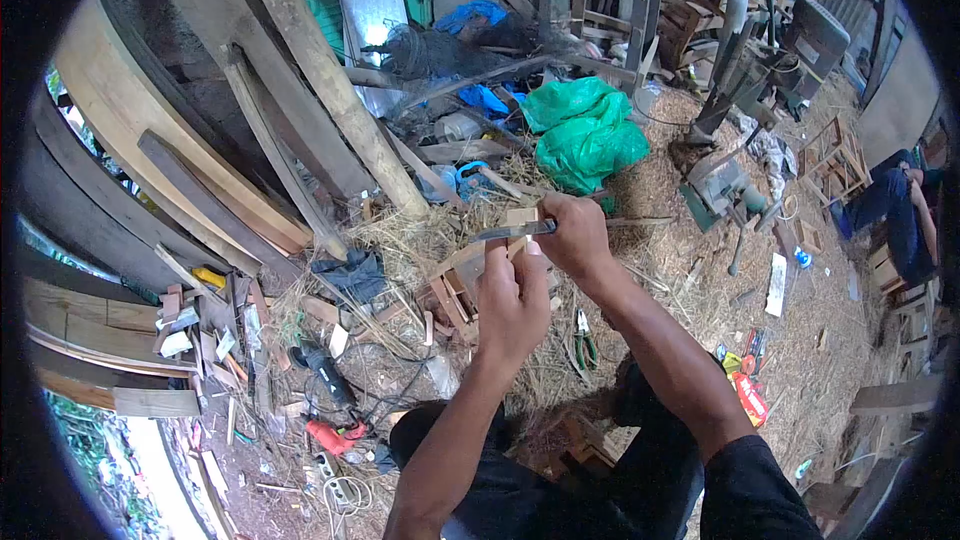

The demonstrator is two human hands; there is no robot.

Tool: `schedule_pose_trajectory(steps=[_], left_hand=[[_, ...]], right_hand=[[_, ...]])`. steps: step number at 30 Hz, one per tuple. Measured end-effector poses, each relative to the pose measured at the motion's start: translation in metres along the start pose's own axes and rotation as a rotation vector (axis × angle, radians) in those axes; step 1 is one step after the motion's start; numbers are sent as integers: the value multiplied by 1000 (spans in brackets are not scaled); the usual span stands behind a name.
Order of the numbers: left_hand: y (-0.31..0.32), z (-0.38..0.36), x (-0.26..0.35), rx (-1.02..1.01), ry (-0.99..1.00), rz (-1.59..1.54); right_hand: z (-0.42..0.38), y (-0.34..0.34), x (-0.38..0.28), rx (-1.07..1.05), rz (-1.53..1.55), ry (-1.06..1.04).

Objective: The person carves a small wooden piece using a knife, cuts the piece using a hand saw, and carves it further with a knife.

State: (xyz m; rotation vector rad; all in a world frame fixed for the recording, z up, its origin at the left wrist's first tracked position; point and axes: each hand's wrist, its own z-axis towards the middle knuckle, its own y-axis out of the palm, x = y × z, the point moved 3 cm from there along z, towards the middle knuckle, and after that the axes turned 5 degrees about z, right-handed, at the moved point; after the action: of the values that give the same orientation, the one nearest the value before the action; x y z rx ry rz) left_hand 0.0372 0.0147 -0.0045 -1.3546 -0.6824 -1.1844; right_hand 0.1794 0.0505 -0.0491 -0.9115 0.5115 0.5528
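My right hand (577,233) is closed around the dark handle of a knife (492,234), whose blade points left. Just below it, my left hand (513,305) pinches a small pale wood block (521,216) between thumb and fingers. The blade lies across the block and appears to touch it; part of the block is hidden behind the blade and fingers. Behind my left hand, on the straw-strewn ground, stands a small wooden frame (452,298). Green-handled pliers (585,348) lie below my right forearm.
An angle grinder (328,377), a red power tool (335,437) and cables lie at lower left. Boards (125,90) lean along the left. A green plastic sheet (590,135) sits ahead, a bench machine (720,190) at right. Another person's legs (890,215) show at far right.
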Motion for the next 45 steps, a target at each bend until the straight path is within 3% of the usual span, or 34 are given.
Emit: schedule_pose_trajectory(steps=[3,4,7,8,9,11,12,19,22,25,31,34,37,38,42,45], left_hand=[[1,5,-29,16,-258,-329],[-1,10,-36,36,-263,-396],[-14,22,-46,61,-216,-490],[-19,25,-40,48,-208,-523],[-24,27,-33,35,-200,-557],[-28,20,-16,-14,-467,-811],[-31,20,-17,-66,-479,-852],[-41,14,-17,-209,-517,-1195],[-42,10,-21,-276,-589,-1228],[-46,8,-21,-319,-577,-1181],[-52,3,-16,-338,-533,-1079],[-57,3,-23,-307,-502,-1096],[-68,8,-27,-261,-471,-1067],[-72,11,-32,-253,-438,-1084],[-79,15,-40,-286,-419,-1247],[-74,11,-33,-382,-424,-1380]], right_hand=[[2,-1,1,52,157,8],[3,1,5,175,284,184],[5,-13,-1,137,350,79],[3,-15,-6,-8,383,145],[1,-12,-9,-25,459,134],[-5,-7,-9,-57,603,118],[-7,-8,-10,-36,563,-2],[-20,-21,-27,-213,477,-14],[-20,-23,-36,-317,502,40],[-21,-25,-39,-331,369,-129],[-26,-18,-45,-337,240,-127],[-21,-26,-57,-564,225,-75],[-14,-35,-47,-694,559,-119],[-15,-38,-46,-555,624,-17],[-16,-36,-56,-279,640,-23],[-20,-25,-53,-345,444,-160]])
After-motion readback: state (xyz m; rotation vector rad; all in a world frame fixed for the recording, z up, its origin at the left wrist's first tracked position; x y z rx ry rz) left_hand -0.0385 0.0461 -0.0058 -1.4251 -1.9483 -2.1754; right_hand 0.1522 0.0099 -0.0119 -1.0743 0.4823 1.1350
